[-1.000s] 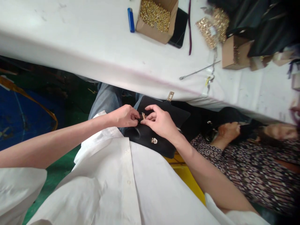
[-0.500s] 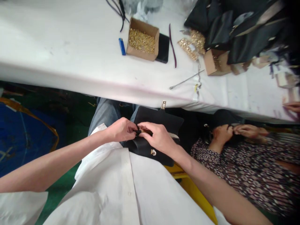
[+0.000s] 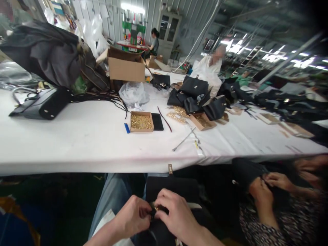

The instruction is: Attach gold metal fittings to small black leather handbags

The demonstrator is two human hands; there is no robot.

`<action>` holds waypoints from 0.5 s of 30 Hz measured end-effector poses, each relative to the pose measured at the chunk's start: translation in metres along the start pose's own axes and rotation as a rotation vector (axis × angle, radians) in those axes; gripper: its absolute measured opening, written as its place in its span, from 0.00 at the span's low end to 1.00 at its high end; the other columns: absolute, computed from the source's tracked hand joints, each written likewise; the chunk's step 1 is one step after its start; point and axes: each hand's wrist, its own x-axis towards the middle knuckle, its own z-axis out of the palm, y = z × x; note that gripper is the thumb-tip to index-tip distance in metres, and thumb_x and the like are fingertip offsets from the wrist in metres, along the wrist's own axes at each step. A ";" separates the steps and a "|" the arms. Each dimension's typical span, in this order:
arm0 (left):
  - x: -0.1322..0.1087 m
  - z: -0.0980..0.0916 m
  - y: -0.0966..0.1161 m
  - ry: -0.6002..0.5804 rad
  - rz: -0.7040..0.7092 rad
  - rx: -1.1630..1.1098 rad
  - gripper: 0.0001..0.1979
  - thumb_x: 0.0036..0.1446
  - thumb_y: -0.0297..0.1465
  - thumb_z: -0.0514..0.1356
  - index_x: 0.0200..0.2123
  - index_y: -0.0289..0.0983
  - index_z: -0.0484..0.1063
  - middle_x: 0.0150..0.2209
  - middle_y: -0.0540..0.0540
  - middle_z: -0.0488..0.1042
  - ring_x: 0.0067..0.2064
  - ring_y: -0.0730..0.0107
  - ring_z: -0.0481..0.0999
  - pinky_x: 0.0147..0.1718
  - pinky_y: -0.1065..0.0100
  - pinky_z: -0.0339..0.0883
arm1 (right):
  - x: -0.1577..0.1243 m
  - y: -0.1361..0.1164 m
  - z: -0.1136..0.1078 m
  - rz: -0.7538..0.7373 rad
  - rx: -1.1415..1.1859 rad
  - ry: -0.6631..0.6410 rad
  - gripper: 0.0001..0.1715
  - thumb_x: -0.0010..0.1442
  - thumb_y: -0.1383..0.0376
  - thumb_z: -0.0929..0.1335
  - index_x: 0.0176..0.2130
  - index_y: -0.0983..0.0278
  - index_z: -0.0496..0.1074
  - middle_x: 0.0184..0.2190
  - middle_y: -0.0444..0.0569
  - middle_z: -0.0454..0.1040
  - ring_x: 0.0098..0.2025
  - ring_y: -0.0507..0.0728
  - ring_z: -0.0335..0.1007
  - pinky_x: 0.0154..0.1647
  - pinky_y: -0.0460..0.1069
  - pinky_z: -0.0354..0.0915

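A black handbag [image 3: 174, 186] rests on my lap below the table edge. Its flap is laid back, and a gold-coloured clasp plate [image 3: 170, 168] sticks up from the flap's far edge. My left hand [image 3: 134, 216] is closed, thumb and fingers pinching a dark part at the bag's edge. From the other side my right hand [image 3: 176, 213] curls its thumb and fingers round a small gold-coloured metal fitting [image 3: 156, 207] at the same spot. The fingers partly cover the fitting, so its exact form is hidden.
On the white table [image 3: 84, 143] stand a cardboard box of gold-coloured studs [image 3: 141, 122], a blue lighter [image 3: 127, 128], a dark phone-like slab [image 3: 157, 122] and a thin metal rod [image 3: 183, 140]. Black bags [image 3: 194, 89] lie piled beyond. At right, a co-worker's hands [image 3: 266, 188] handle black material.
The head view has tilted up, so the far table and room show and my hands sit lower in the picture. Both hands keep their hold at the same spot on the handbag.
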 end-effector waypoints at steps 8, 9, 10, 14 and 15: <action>0.015 0.011 -0.017 -0.013 -0.123 -0.037 0.03 0.40 0.26 0.61 0.21 0.39 0.71 0.19 0.55 0.64 0.25 0.69 0.68 0.24 0.66 0.51 | 0.025 0.001 -0.029 -0.083 0.008 -0.262 0.09 0.55 0.67 0.82 0.37 0.53 0.88 0.35 0.41 0.82 0.37 0.58 0.80 0.37 0.49 0.64; 0.017 0.012 -0.020 -0.017 -0.136 -0.039 0.03 0.39 0.26 0.62 0.21 0.39 0.74 0.19 0.55 0.65 0.26 0.68 0.70 0.25 0.66 0.52 | 0.036 -0.003 -0.040 -0.117 0.042 -0.330 0.08 0.55 0.66 0.82 0.37 0.54 0.88 0.34 0.41 0.83 0.35 0.58 0.80 0.35 0.49 0.64; 0.019 0.013 -0.022 -0.030 -0.147 -0.046 0.05 0.38 0.26 0.63 0.23 0.40 0.78 0.20 0.54 0.67 0.26 0.67 0.71 0.25 0.66 0.54 | 0.050 -0.008 -0.054 -0.156 0.093 -0.381 0.07 0.57 0.65 0.81 0.38 0.54 0.89 0.32 0.41 0.83 0.34 0.58 0.80 0.33 0.48 0.65; 0.030 0.012 -0.013 -0.102 -0.173 -0.068 0.08 0.41 0.28 0.67 0.29 0.39 0.84 0.22 0.54 0.70 0.27 0.69 0.71 0.26 0.67 0.57 | 0.144 -0.028 -0.120 -0.315 0.150 -0.025 0.08 0.70 0.65 0.75 0.43 0.56 0.88 0.38 0.43 0.87 0.39 0.59 0.83 0.42 0.50 0.72; 0.032 0.009 -0.005 -0.125 -0.150 -0.061 0.07 0.44 0.29 0.69 0.30 0.39 0.85 0.22 0.54 0.70 0.27 0.69 0.71 0.26 0.67 0.58 | 0.173 -0.033 -0.135 -0.352 0.078 0.131 0.08 0.71 0.66 0.74 0.44 0.57 0.88 0.42 0.45 0.88 0.43 0.60 0.84 0.47 0.52 0.73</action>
